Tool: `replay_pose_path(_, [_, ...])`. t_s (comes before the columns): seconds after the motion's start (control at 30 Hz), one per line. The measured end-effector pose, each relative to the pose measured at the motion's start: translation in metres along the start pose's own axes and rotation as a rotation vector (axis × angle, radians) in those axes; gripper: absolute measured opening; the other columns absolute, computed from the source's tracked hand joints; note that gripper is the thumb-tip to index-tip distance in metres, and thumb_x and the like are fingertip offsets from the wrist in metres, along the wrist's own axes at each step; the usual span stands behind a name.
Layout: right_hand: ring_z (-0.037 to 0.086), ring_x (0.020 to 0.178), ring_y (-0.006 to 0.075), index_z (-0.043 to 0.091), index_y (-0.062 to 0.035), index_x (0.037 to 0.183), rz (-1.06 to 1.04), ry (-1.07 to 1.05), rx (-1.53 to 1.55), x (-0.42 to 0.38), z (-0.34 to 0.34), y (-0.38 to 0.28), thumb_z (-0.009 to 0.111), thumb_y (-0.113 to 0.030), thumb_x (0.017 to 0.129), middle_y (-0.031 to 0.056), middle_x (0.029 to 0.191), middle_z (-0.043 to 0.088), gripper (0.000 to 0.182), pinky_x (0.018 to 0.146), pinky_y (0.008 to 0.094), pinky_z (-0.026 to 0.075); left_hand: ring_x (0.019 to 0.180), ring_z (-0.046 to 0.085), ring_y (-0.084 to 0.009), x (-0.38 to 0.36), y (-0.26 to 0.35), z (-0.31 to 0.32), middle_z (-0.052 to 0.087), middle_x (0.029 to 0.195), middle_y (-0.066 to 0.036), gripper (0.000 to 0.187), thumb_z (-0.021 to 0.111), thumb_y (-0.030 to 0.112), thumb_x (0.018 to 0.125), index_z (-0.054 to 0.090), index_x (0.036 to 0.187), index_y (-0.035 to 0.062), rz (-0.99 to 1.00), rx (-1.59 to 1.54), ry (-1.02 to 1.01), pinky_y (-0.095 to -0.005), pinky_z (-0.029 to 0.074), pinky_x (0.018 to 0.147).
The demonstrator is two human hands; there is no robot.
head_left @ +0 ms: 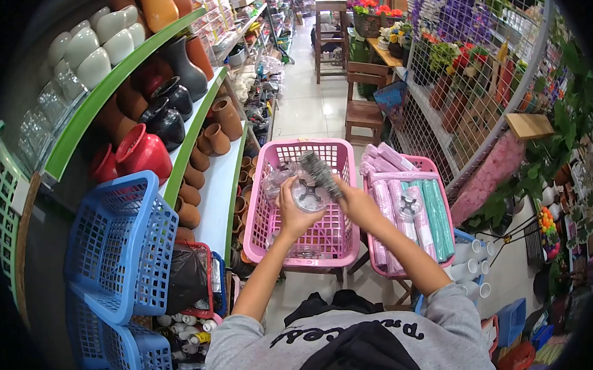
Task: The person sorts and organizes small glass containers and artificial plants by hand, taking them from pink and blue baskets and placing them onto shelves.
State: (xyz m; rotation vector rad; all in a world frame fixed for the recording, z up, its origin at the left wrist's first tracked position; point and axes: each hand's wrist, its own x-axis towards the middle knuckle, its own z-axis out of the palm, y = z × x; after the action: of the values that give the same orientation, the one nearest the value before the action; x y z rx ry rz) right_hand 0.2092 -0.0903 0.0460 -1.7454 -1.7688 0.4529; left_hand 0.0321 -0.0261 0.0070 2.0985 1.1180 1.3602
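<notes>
My left hand [292, 211] is closed on a clear round plastic piece [309, 195] with a dark cross-shaped centre. Beside it, my right hand [358, 205] grips a dark grey-green brush [318, 171], its bristly-looking head angled up to the left and close to the round piece. Both hands are above a pink plastic basket [352, 182], which holds some clear plastic items [280, 179] along its left side. A similar clear round piece [409, 203] rests on pink and teal wrapped rolls [437, 218] in a second pink basket [441, 172] to the right.
Blue plastic baskets [124, 245] are stacked at the left. Shelves there carry red vases [143, 155], black pots and white bowls [93, 67]. A wire rack [477, 78] with artificial flowers stands on the right. Ahead, a wooden chair [364, 106] borders the tiled aisle [307, 115].
</notes>
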Motion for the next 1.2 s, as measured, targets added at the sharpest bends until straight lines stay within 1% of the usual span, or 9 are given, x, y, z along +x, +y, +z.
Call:
replay_pose_path(0.13, [0.060, 0.084, 0.0454, 0.037, -0.0172, 0.138, 0.197, -0.041, 0.055, -0.013, -0.021, 0.035, 0.052, -0.016, 0.086, 0.0284, 0.092, 0.062, 0.055, 0.075, 0.0501, 0.047, 0.110, 0.050, -0.0313, -0.004, 0.005, 0.022, 0.049, 0.118, -0.017, 0.096, 0.087, 0.025, 0.048, 0.037, 0.127, 0.0033, -0.096, -0.275, -0.150, -0.0411, 0.038, 0.097])
replay_pose_path(0.33, [0.055, 0.090, 0.0530, 0.025, 0.0039, 0.128, 0.294, 0.309, 0.103, -0.037, -0.061, 0.069, 0.045, -0.018, 0.081, 0.0370, 0.096, 0.056, 0.056, 0.085, 0.0543, 0.041, 0.109, 0.051, -0.0276, 0.003, 0.022, 0.087, 0.049, 0.117, -0.017, 0.096, 0.088, 0.025, 0.050, 0.036, 0.127, 0.0021, -0.122, -0.438, -0.296, -0.0363, 0.041, 0.095])
replay_pose_path(0.47, [0.052, 0.096, 0.0525, 0.024, 0.0027, 0.130, 0.503, 0.412, -0.026, -0.051, -0.102, 0.120, 0.044, -0.015, 0.080, 0.0371, 0.109, 0.052, 0.057, 0.087, 0.0540, 0.041, 0.106, 0.054, -0.0257, 0.007, 0.039, 0.129, 0.052, 0.115, -0.016, 0.096, 0.088, 0.024, 0.051, 0.034, 0.128, 0.0011, -0.084, -0.535, -0.370, -0.0354, 0.043, 0.094])
replay_pose_path(0.57, [0.050, 0.104, 0.0498, 0.029, 0.0034, 0.131, 0.413, 0.566, -0.189, -0.067, -0.096, 0.200, 0.047, -0.010, 0.079, 0.0353, 0.114, 0.049, 0.057, 0.091, 0.0509, 0.040, 0.106, 0.055, -0.0244, 0.011, 0.054, 0.148, 0.053, 0.114, -0.015, 0.097, 0.088, 0.023, 0.051, 0.034, 0.129, 0.0010, -0.096, -0.606, -0.469, -0.0345, 0.043, 0.094])
replay_pose_path(0.67, [0.048, 0.110, 0.0461, 0.037, 0.0013, 0.131, 0.448, 0.475, -0.171, -0.081, -0.091, 0.235, 0.056, -0.007, 0.077, 0.0314, 0.119, 0.047, 0.058, 0.095, 0.0475, 0.039, 0.107, 0.054, -0.0242, 0.007, 0.059, 0.167, 0.052, 0.116, -0.015, 0.097, 0.088, 0.022, 0.051, 0.034, 0.129, 0.0012, -0.108, -0.638, -0.536, -0.0344, 0.042, 0.095])
replay_pose_path(0.97, [0.046, 0.115, 0.0432, 0.029, 0.0008, 0.139, 0.693, 0.205, -0.137, -0.082, -0.061, 0.253, 0.059, -0.018, 0.082, 0.0297, 0.126, 0.042, 0.067, 0.098, 0.0446, 0.039, 0.113, 0.051, -0.0236, 0.002, 0.056, 0.192, 0.048, 0.120, -0.015, 0.101, 0.088, 0.013, 0.055, 0.025, 0.133, 0.0025, -0.132, -0.620, -0.659, -0.0353, 0.041, 0.098])
replay_pose_path(1.07, [0.043, 0.119, 0.0420, 0.030, -0.0004, 0.139, 0.627, 0.230, -0.335, -0.084, -0.069, 0.231, 0.060, -0.024, 0.082, 0.0276, 0.128, 0.041, 0.068, 0.101, 0.0441, 0.036, 0.114, 0.050, -0.0238, 0.003, 0.060, 0.187, 0.047, 0.122, -0.015, 0.102, 0.088, 0.013, 0.055, 0.025, 0.134, 0.0026, -0.124, -0.649, -0.638, -0.0356, 0.040, 0.099])
replay_pose_path(1.13, [0.041, 0.122, 0.0409, 0.031, -0.0012, 0.139, 0.280, 0.322, -0.039, -0.086, -0.070, 0.222, 0.065, -0.032, 0.079, 0.0253, 0.130, 0.041, 0.075, 0.103, 0.0434, 0.034, 0.115, 0.049, -0.0238, 0.004, 0.062, 0.185, 0.046, 0.123, -0.015, 0.102, 0.087, 0.014, 0.055, 0.025, 0.135, 0.0027, -0.095, -0.640, -0.622, -0.0357, 0.040, 0.099])
replay_pose_path(1.2, [0.040, 0.123, 0.0403, 0.032, -0.0008, 0.139, 0.205, 0.286, -0.014, -0.090, -0.059, 0.215, 0.068, -0.035, 0.076, 0.0250, 0.130, 0.040, 0.081, 0.104, 0.0430, 0.033, 0.115, 0.049, -0.0236, 0.003, 0.061, 0.183, 0.045, 0.125, -0.015, 0.102, 0.087, 0.014, 0.055, 0.025, 0.135, 0.0029, -0.043, -0.569, -0.580, -0.0358, 0.040, 0.100])
